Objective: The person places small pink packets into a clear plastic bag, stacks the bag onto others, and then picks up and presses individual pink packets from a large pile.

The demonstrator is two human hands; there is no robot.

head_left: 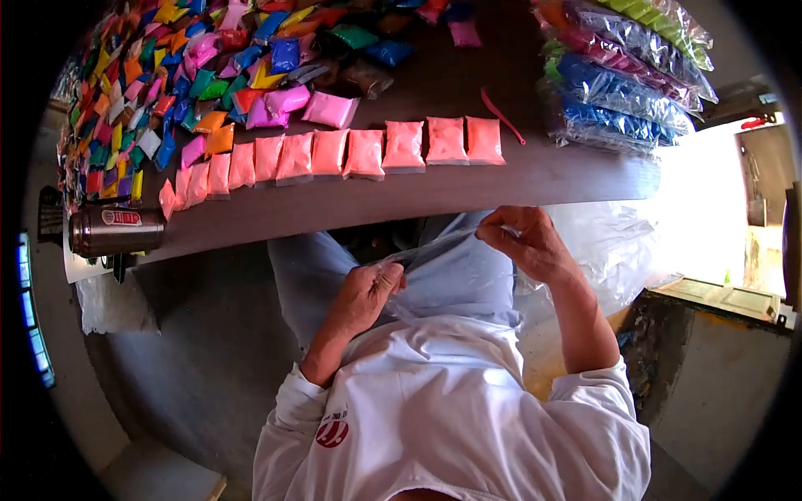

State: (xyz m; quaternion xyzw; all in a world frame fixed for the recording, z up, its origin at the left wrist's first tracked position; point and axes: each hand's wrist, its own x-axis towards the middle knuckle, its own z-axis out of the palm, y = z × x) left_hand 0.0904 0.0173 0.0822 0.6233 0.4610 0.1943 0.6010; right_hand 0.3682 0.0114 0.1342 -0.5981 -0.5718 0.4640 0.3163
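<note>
Over my lap, a clear plastic bag (430,250) is stretched between my two hands. My left hand (372,292) is closed on its left end, thumb on top. Higher and to the right, my right hand (528,242) pinches the other end near the table's front edge. Just beyond them on the dark table (334,204) lies a row of several salmon-pink packets (364,154), side by side along the edge. A thin pink-red plastic strip (502,117) rests behind the right end of that row.
A big heap of small coloured packets (209,79) covers the table's left and back. At the right stand stacked clear bags of coloured packets (622,79). A metal flask (117,231) is at the left corner. Clear plastic sheeting (601,242) hangs at my right.
</note>
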